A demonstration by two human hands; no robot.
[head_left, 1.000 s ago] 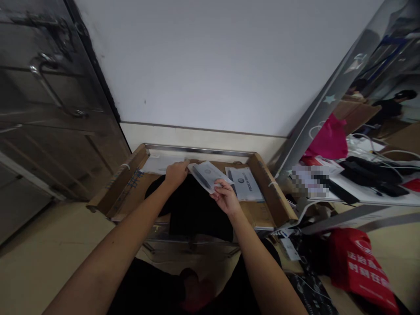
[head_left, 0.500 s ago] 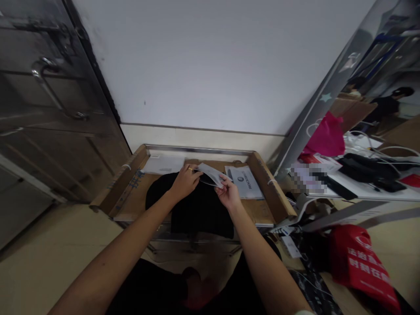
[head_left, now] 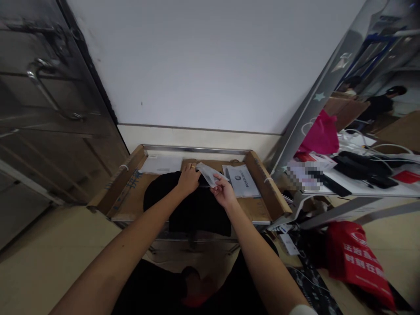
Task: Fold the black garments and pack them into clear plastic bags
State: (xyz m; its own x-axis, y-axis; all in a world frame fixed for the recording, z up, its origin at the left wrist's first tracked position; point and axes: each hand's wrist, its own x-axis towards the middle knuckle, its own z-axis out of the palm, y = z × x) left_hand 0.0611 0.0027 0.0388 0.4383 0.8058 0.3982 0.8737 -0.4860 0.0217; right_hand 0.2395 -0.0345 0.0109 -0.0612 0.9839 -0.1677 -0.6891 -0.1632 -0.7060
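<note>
A small translucent white packet [head_left: 209,174] is tilted above a black cloth item [head_left: 193,210] on a cardboard-lined cart. My right hand [head_left: 223,190] pinches the packet's lower right side. My left hand [head_left: 189,178], with a ring on one finger, is at the packet's left end, fingers bent down over a dark edge beneath it; what they grip there is hidden. A printed grey-white bag [head_left: 242,181] lies right of the packet on the cardboard. A flat white packet [head_left: 162,164] lies at the back left.
Raised cardboard walls [head_left: 269,188] edge the cart's sides. A metal door [head_left: 49,109] stands at the left. On the right, a white table [head_left: 370,187] holds a pink bag [head_left: 321,133], black pouches and cables. A red bag [head_left: 357,258] lies on the floor below. People sit in the far background.
The view has shifted slightly. My left hand's fingers have bent further down at the packet's left end. My right hand still holds the packet, which has turned a little.
</note>
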